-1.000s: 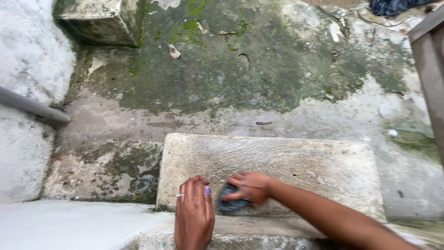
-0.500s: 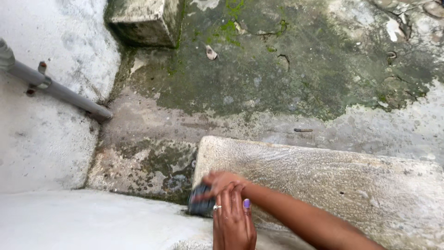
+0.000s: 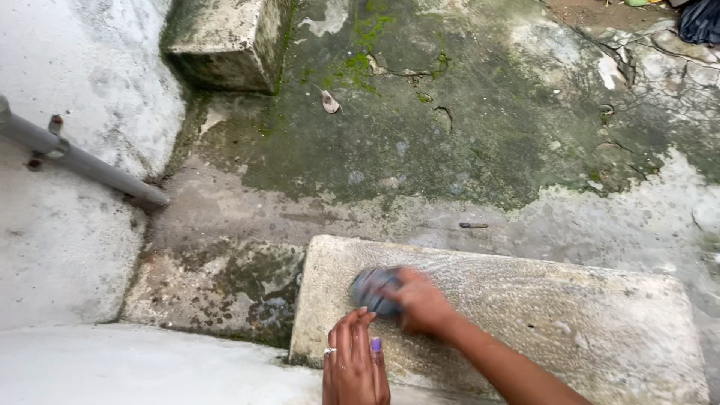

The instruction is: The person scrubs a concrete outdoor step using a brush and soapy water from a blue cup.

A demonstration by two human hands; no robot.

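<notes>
Nearest to me, my left hand (image 3: 354, 364) lies flat, fingers together and stretched out, empty, pressing on the near edge of the pale stone slab (image 3: 540, 307) close to its near-left corner. A ring shows on one finger and a purple nail on another.

Just beyond it, my right hand (image 3: 420, 300) is clenched around a dark grey scrubber (image 3: 373, 289), which rests on the slab's wet top, near the left edge and a little in from the near edge. Hand and scrubber are blurred, so I cannot tell how the fingers wrap it. My right forearm crosses the slab from the near edge toward that spot.

Left of the slab lies a patch of dark, mottled concrete (image 3: 225, 289), and left of that a whitish wall (image 3: 60, 247) with a grey pipe (image 3: 82, 165) running down to the ground.

Past the slab's far edge a small dark twig (image 3: 473, 225) lies on the wet ground. Farther on, the concrete turns green with moss (image 3: 420, 135), with a dry leaf (image 3: 330, 103) on it. At the far left stands a concrete block (image 3: 225, 41).
</notes>
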